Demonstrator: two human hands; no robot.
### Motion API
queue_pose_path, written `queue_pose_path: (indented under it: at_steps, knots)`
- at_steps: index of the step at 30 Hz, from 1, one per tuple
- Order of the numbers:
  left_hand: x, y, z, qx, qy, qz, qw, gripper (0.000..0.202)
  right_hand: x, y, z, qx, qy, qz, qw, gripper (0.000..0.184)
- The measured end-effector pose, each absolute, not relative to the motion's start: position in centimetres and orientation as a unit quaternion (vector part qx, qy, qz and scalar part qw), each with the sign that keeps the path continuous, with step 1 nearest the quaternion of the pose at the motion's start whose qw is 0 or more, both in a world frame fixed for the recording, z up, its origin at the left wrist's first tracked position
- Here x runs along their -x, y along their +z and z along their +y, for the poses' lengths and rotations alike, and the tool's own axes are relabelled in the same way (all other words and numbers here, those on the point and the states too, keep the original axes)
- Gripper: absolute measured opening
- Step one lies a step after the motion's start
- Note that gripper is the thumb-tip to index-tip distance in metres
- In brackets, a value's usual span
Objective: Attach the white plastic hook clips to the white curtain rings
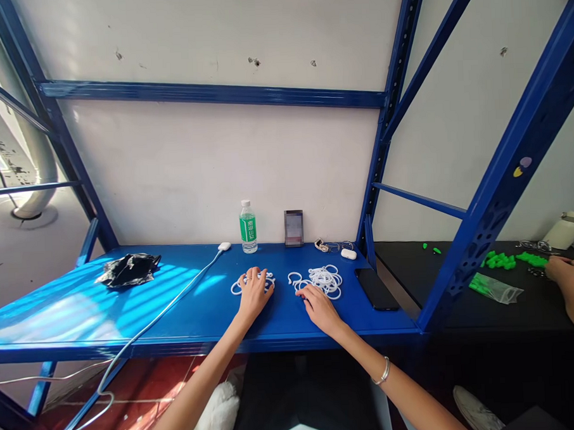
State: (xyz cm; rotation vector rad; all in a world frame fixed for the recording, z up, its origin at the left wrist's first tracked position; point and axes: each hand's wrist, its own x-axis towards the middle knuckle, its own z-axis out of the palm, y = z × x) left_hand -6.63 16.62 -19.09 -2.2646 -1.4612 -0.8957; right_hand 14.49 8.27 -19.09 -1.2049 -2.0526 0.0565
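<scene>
My left hand (255,294) lies palm down with its fingers apart over a small bundle of white cord (236,288), whose loops show on both sides of the fingers. My right hand (319,307) is at the front edge of a larger, loosely tangled pile of white cord (326,278). Its fingers are bent and close together, and the tips appear to pinch a strand at the pile's left side. The fingertips partly hide that contact. Both bundles rest on the blue tabletop (282,323).
Behind the hands stand a water bottle (248,228) and a small dark-framed display (294,228). A black phone (376,290), white case (348,254) and glasses (340,245) lie right. Crumpled black plastic (130,270) and a white cable (176,298) lie left. Another person's hands (570,271) work near green pieces (498,260).
</scene>
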Motion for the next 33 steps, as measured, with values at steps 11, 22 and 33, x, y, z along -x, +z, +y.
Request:
queue_pose_path:
  at_steps: [11, 22, 33]
  knots:
    - [3.9, -18.1, 13.3, 0.886, -0.333, -0.323, 0.006, 0.036, -14.2, -18.3, 8.0, 0.440, 0.027, -0.785, 0.435, 0.036]
    - [3.7, -17.1, 13.0, 0.887, -0.365, -0.264, -0.104, 0.024, -13.9, -17.6, 7.5, 0.395, 0.033, -0.786, 0.475, 0.028]
    - [3.9, -17.4, 13.5, 0.852, -0.395, -0.286, -0.192, 0.030, -13.8, -17.5, 7.3, 0.378, 0.057, -0.775, 0.503, 0.025]
